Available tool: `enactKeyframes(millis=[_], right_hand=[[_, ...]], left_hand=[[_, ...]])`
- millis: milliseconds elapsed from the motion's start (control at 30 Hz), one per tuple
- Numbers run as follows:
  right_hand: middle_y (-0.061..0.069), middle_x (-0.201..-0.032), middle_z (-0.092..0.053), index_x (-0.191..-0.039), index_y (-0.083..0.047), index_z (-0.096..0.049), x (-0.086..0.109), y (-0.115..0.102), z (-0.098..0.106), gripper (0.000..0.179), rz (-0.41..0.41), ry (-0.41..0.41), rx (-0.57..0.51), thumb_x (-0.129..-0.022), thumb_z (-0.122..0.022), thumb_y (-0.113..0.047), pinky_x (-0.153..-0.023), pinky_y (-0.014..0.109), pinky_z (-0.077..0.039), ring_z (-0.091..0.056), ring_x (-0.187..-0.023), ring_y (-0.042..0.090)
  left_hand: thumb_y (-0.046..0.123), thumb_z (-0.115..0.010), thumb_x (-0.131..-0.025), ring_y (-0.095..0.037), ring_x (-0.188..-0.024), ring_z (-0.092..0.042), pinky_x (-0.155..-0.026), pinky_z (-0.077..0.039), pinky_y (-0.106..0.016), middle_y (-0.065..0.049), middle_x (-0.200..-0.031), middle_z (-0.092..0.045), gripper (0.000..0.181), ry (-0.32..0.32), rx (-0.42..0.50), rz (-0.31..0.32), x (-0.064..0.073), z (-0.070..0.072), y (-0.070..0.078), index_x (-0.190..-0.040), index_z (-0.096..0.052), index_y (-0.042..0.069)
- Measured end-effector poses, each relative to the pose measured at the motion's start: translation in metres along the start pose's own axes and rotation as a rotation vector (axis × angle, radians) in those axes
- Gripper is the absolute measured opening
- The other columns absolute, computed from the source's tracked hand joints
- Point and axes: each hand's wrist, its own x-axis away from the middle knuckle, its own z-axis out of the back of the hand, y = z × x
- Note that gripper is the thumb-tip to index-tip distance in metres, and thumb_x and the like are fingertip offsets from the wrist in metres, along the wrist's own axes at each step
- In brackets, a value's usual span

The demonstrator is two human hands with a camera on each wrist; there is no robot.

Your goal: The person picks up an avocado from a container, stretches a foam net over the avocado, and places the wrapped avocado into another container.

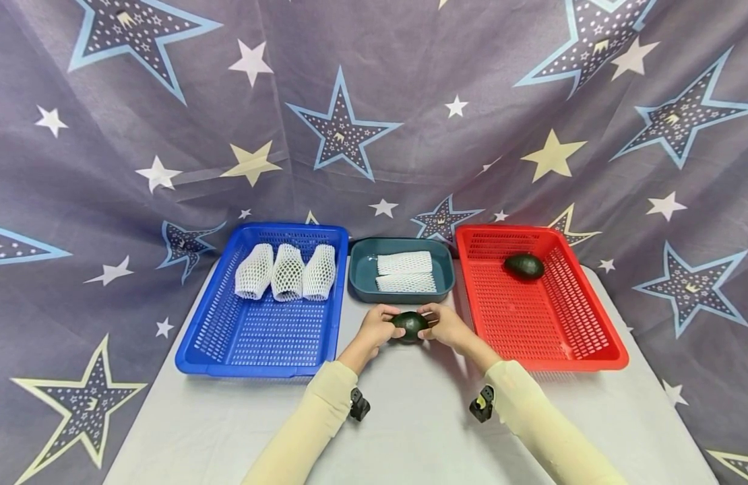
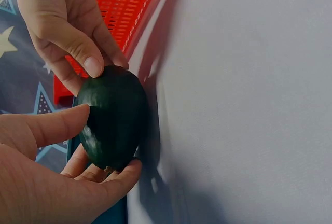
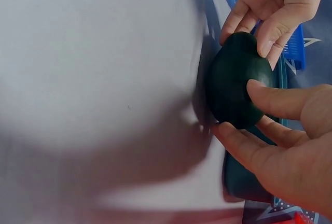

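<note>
A dark green avocado (image 1: 410, 326) is held between both hands above the table, just in front of the teal tray. My left hand (image 1: 377, 328) grips its stem end, thumb on the side and fingers curled round the tip, as the left wrist view shows on the avocado (image 2: 115, 117). From the other end my right hand (image 1: 443, 326) pinches it, with the thumb on the skin of the avocado (image 3: 237, 81) and fingers beneath. Inside the teal tray (image 1: 362, 286) lie two white foam net sleeves (image 1: 404, 263), flat and side by side.
On the left a blue basket (image 1: 265, 370) holds three white net sleeves (image 1: 288, 273); green shows through the middle one's mesh. On the right another avocado (image 1: 524, 266) lies in a red basket (image 1: 501, 323). A star-patterned curtain (image 1: 374, 182) hangs behind the white table (image 1: 410, 417).
</note>
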Motion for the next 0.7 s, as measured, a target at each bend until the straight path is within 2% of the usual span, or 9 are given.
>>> enactKeyframes(millis=[200,333,433,533,600,700], right_hand=[[0.032,-0.118,-0.067,-0.123,0.009,-0.060,0.001,-0.004,0.006,0.046,0.050,-0.040,0.007,-0.079,-0.076,0.010,-0.088,0.038,-0.060,-0.067,-0.111,0.039],[0.032,-0.118,-0.067,-0.125,0.011,-0.060,-0.004,-0.012,0.012,0.047,0.013,-0.070,0.070,-0.081,-0.077,0.006,-0.091,0.040,-0.060,-0.067,-0.112,0.040],[0.032,-0.117,-0.068,-0.126,0.012,-0.060,-0.011,-0.026,0.023,0.048,0.025,-0.093,0.132,-0.083,-0.078,0.001,-0.091,0.039,-0.059,-0.067,-0.109,0.038],[0.031,-0.113,-0.069,-0.126,0.012,-0.060,-0.020,-0.044,0.039,0.045,0.083,-0.105,0.172,-0.086,-0.077,-0.001,-0.087,0.036,-0.060,-0.070,-0.101,0.033],[0.030,-0.110,-0.071,-0.124,0.011,-0.060,-0.028,-0.057,0.049,0.041,0.121,-0.088,0.198,-0.088,-0.075,-0.002,-0.083,0.035,-0.060,-0.071,-0.096,0.028],[0.027,-0.107,-0.073,-0.121,0.007,-0.063,-0.042,-0.073,0.061,0.036,0.166,-0.040,0.301,-0.089,-0.075,-0.004,-0.080,0.036,-0.059,-0.072,-0.094,0.029]], left_hand=[[-0.004,-0.075,-0.084,-0.036,-0.118,-0.063,-0.102,-0.052,-0.044,-0.022,-0.127,-0.066,0.041,0.002,0.012,0.000,0.001,0.002,0.000,-0.123,-0.063,0.000],[-0.003,-0.075,-0.084,-0.035,-0.118,-0.063,-0.103,-0.051,-0.044,-0.021,-0.126,-0.067,0.040,0.000,0.017,0.008,0.000,0.003,0.001,-0.122,-0.064,0.000],[-0.004,-0.076,-0.083,-0.034,-0.115,-0.065,-0.102,-0.052,-0.044,-0.020,-0.125,-0.068,0.041,-0.010,0.015,0.012,0.000,0.003,0.001,-0.123,-0.065,-0.001],[-0.004,-0.076,-0.081,-0.032,-0.111,-0.066,-0.100,-0.052,-0.042,-0.020,-0.122,-0.068,0.042,-0.018,0.016,0.015,0.000,0.004,0.001,-0.122,-0.065,-0.001],[-0.004,-0.077,-0.081,-0.031,-0.110,-0.066,-0.098,-0.053,-0.041,-0.020,-0.122,-0.068,0.043,-0.023,0.017,0.014,0.001,0.004,0.001,-0.123,-0.065,-0.001],[-0.004,-0.078,-0.080,-0.028,-0.106,-0.065,-0.094,-0.053,-0.037,-0.019,-0.121,-0.068,0.044,-0.025,0.014,0.008,0.001,0.003,0.002,-0.122,-0.066,-0.002]])
